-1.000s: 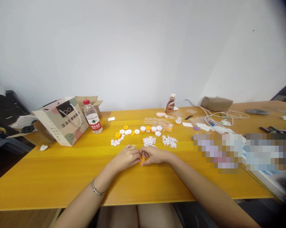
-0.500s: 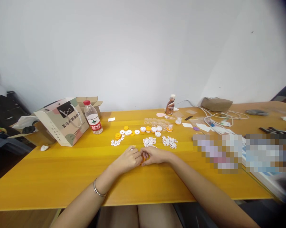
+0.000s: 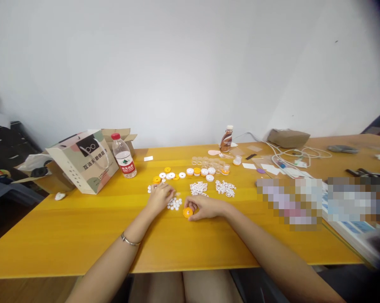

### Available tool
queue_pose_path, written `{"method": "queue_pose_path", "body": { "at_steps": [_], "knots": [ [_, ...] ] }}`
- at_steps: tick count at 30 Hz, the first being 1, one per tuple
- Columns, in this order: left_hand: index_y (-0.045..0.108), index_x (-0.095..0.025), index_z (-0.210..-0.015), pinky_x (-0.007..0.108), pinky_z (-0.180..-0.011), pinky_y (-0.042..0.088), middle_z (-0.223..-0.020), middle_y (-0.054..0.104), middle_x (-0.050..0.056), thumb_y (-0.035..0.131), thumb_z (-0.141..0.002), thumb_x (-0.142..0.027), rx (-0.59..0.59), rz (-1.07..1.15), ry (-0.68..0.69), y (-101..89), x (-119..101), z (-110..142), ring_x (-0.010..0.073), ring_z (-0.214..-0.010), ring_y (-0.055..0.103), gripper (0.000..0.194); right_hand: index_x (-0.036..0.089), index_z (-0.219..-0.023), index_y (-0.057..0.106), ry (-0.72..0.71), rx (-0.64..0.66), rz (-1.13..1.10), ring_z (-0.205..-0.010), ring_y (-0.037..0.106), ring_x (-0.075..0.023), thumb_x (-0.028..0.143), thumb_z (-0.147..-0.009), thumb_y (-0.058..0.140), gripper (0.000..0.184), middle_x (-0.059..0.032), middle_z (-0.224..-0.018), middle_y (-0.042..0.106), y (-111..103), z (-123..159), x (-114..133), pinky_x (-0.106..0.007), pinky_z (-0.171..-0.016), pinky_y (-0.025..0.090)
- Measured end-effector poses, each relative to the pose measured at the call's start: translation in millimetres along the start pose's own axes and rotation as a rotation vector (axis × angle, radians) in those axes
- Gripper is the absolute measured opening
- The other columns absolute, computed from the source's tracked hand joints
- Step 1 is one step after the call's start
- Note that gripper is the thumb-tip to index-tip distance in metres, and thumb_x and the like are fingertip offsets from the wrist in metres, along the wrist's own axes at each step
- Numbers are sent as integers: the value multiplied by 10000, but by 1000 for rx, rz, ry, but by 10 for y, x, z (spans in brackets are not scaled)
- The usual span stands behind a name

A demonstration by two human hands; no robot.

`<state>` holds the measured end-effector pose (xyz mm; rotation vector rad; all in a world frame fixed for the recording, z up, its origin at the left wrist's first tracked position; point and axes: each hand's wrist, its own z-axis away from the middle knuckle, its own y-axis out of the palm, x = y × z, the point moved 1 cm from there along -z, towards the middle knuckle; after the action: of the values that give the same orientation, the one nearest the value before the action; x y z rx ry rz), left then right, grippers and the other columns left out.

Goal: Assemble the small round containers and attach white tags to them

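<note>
My right hand [image 3: 205, 207] rests on the yellow table [image 3: 82, 235] with its fingers curled round a small orange round cap [image 3: 187, 212]. My left hand [image 3: 160, 197] has reached forward and left, fingers bent down onto small white round pieces [image 3: 175, 204] beside it. Whether it grips one is hidden. Beyond the hands lie two heaps of white flat parts [image 3: 199, 188] and a row of orange and white caps [image 3: 190, 172].
A paper gift bag [image 3: 82, 162] and a water bottle [image 3: 123, 158] stand at the back left. A small brown drink bottle [image 3: 227, 139], white cables [image 3: 287, 158] and a brown pouch [image 3: 287, 137] lie at the back right. Books sit at the right edge.
My left hand has left the orange cap and moved forward-left to the small white pieces, uncovering a cluster of them. My right hand keeps the cap in place.
</note>
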<state>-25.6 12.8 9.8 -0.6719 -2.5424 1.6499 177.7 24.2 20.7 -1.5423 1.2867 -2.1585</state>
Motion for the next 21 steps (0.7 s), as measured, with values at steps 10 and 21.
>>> {"method": "queue_pose_path", "body": {
  "at_steps": [10,21],
  "knots": [
    [625,-201,-772,319,-739,311,-804,644,24,485,-818,-261,71,43,-26,65,-3,-33,184,-837,542,159,175,-909,530,-1,-20,0,-612,462,-93,261,-657,603,277,19,-726,513,-61,49,57,-205,-547,362],
    [579,-202,-971,300,-775,347,-876,614,31,410,-868,-224,-25,150,160,-58,-148,27,150,-841,542,199,172,-954,517,-15,-286,-10,-659,462,-114,298,-703,581,288,5,-746,512,-140,26,57,-222,-594,376]
  ]
}}
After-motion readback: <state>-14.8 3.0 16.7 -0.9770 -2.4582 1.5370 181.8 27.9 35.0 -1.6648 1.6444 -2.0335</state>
